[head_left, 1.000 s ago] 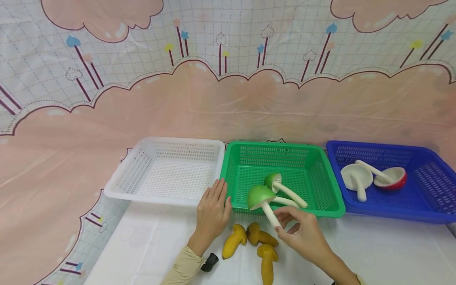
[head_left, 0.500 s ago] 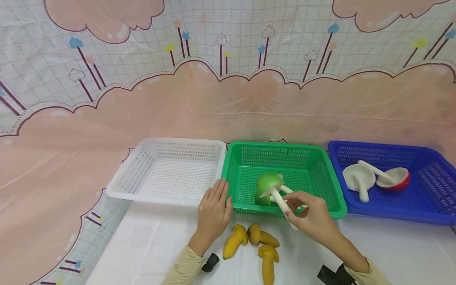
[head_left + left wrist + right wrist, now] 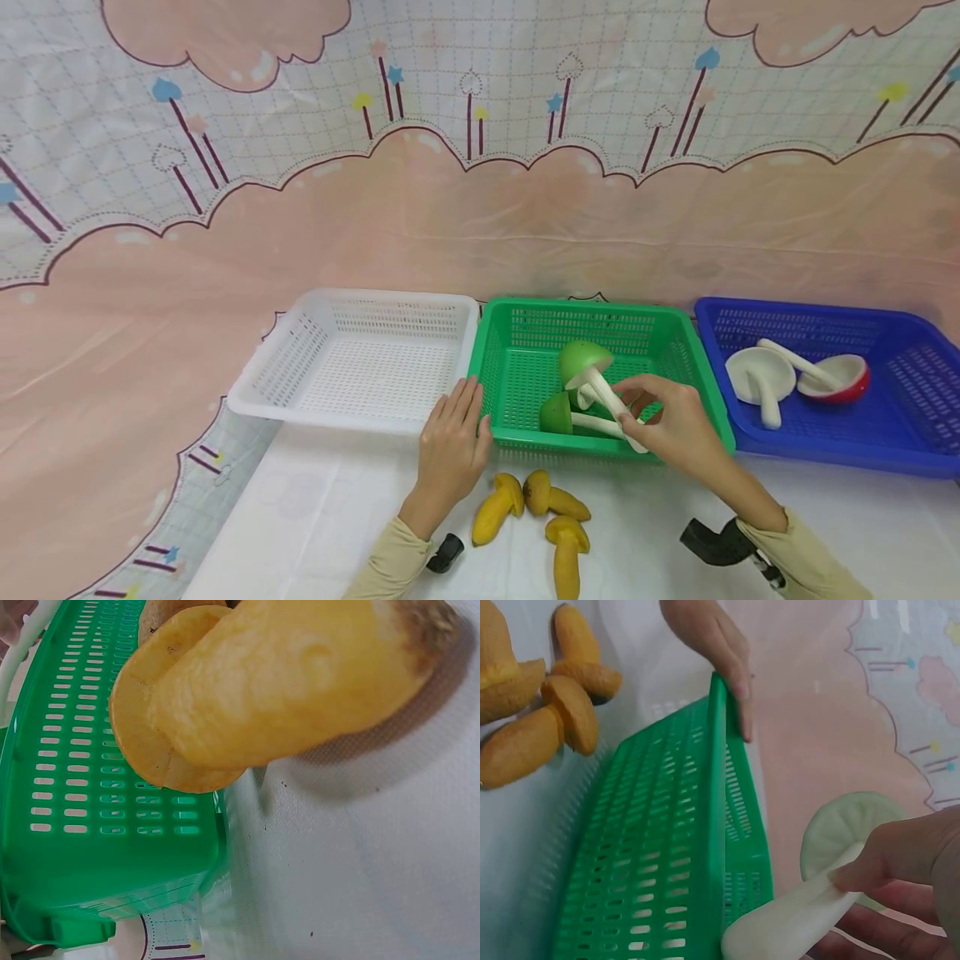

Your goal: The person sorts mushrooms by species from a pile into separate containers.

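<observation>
My right hand [image 3: 671, 421] pinches the white stem of a green-capped toy mushroom [image 3: 585, 362] over the green basket [image 3: 517, 442]. Two more green mushrooms lie inside that basket, one with its cap [image 3: 555, 412] near the front wall, the other partly hidden behind the held one. In the right wrist view, thumb and fingers hold the stem [image 3: 795, 919], its cap pale underneath. My left hand [image 3: 452, 442] rests with straight fingers on the green basket's front left corner. Three yellow mushrooms [image 3: 495, 512] lie on the table between the hands; one yellow mushroom [image 3: 285, 682] looms large in the left wrist view.
A white basket [image 3: 255, 408] stands at the left, with nothing seen in it. On the right, a blue basket [image 3: 840, 454] contains two white-stemmed mushrooms, one with a red cap [image 3: 847, 387]. Behind the baskets hangs a printed cloth [image 3: 375, 225].
My right hand has carried the green mushroom rightward and up, from the basket's front edge to over its inside. My left hand has stayed at the basket corner.
</observation>
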{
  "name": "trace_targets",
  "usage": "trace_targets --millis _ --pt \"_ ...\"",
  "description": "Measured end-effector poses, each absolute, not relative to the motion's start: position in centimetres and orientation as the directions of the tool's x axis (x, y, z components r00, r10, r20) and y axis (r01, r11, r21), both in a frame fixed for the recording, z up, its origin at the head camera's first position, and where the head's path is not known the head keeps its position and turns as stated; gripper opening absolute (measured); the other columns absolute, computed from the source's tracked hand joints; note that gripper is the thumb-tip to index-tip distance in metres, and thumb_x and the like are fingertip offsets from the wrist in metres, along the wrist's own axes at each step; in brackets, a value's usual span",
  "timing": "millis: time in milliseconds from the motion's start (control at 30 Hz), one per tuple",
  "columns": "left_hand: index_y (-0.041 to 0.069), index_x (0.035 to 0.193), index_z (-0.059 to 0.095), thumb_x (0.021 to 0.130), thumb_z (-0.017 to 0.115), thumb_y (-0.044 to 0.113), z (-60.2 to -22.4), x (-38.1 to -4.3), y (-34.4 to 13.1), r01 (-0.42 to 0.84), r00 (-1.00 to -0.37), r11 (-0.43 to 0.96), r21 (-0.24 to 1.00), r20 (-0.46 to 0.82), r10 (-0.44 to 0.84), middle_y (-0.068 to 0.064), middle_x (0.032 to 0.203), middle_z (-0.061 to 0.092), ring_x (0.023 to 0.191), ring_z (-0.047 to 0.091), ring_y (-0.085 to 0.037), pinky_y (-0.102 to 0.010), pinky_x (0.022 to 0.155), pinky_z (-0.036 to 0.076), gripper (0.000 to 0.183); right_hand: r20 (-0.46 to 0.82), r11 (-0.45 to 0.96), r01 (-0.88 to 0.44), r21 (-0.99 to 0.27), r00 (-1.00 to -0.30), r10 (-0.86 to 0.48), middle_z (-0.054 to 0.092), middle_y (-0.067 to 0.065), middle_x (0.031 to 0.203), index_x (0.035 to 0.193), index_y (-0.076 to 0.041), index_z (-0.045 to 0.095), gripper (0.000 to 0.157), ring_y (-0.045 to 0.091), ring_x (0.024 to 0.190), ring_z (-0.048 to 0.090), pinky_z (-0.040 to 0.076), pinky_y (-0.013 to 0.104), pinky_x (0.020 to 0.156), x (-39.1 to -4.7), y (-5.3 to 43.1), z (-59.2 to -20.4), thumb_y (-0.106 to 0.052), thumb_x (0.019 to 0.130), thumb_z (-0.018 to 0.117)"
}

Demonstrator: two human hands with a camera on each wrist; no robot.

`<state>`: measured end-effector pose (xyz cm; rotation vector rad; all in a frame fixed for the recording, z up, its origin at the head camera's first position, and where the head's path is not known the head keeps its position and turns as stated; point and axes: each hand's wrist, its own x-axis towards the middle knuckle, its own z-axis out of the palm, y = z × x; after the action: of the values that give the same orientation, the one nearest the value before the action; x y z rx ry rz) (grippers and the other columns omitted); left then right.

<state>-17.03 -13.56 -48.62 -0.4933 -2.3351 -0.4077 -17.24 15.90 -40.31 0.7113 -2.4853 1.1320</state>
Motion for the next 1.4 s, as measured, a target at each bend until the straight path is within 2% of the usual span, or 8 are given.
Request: trace_targets --millis 300,667,900,1200,1400 --pt "-0.005 0.127 0.057 0.098 0.036 0.027 -48.7 -17.1 -13.5 0.464 -0.669 0.874 0.141 0.703 0.242 -0.016 0.135 0.052 0.127 0.047 -0.029 -0.05 0.099 0.04 0.048 0.463 0.599 -0.544 -0.588 -0.833 -0.302 0.065 0.002 0.077 0.099 -0.004 0.069 0.028 0.012 0.062 0.061 0.05 0.025 0.051 -19.0 16.7 -40.3 0.007 0.073 0.072" --pt "-0.005 0.127 0.057 0.099 0.034 0.027 -48.6 -17.1 -13.4 0.466 -0.666 0.874 0.134 0.704 0.247 -0.016 0.134 0.053 0.126 0.048 -0.03 -0.051 0.098 0.041 0.049 0.354 0.653 -0.44 -0.616 -0.895 -0.27 0.066 0.011 0.082 0.103 0.001 0.067 0.027 0.022 0.066 0.064 0.049 0.027 0.052 -20.8 18.2 -41.3 0.005 0.076 0.071" --pt "-0.005 0.128 0.057 0.1 0.03 0.029 -48.5 -17.1 -13.4 0.46 -0.68 0.877 0.14 0.69 0.246 -0.016 0.135 0.052 0.126 0.047 -0.029 -0.05 0.099 0.041 0.051 0.309 0.684 -0.395 -0.614 -0.917 -0.253 0.066 0.015 0.083 0.104 0.005 0.065 0.026 0.028 0.068 0.065 0.052 0.034 0.056 -21.6 18.9 -42.2 0.002 0.078 0.07" --pt "-0.005 0.128 0.057 0.099 0.034 0.027 -48.5 -16.9 -13.6 0.458 -0.68 0.877 0.144 0.692 0.241 -0.016 0.136 0.052 0.127 0.047 -0.029 -0.05 0.1 0.04 0.048 0.195 0.728 -0.302 -0.616 -0.953 -0.23 0.065 0.014 0.08 0.103 0.008 0.064 0.027 0.027 0.068 0.063 0.051 0.034 0.053 -22.2 19.3 -43.2 -0.001 0.078 0.071" --pt "-0.005 0.129 0.056 0.098 0.036 0.027 -48.6 -16.9 -13.6 0.456 -0.688 0.876 0.157 0.686 0.236 -0.016 0.136 0.051 0.128 0.046 -0.028 -0.05 0.1 0.04 0.048 0.124 0.751 -0.284 -0.596 -0.957 -0.264 0.065 0.013 0.079 0.098 0.007 0.066 0.02 0.027 0.07 0.063 0.051 0.035 0.055 -22.7 19.4 -43.7 0.0 0.08 0.069"
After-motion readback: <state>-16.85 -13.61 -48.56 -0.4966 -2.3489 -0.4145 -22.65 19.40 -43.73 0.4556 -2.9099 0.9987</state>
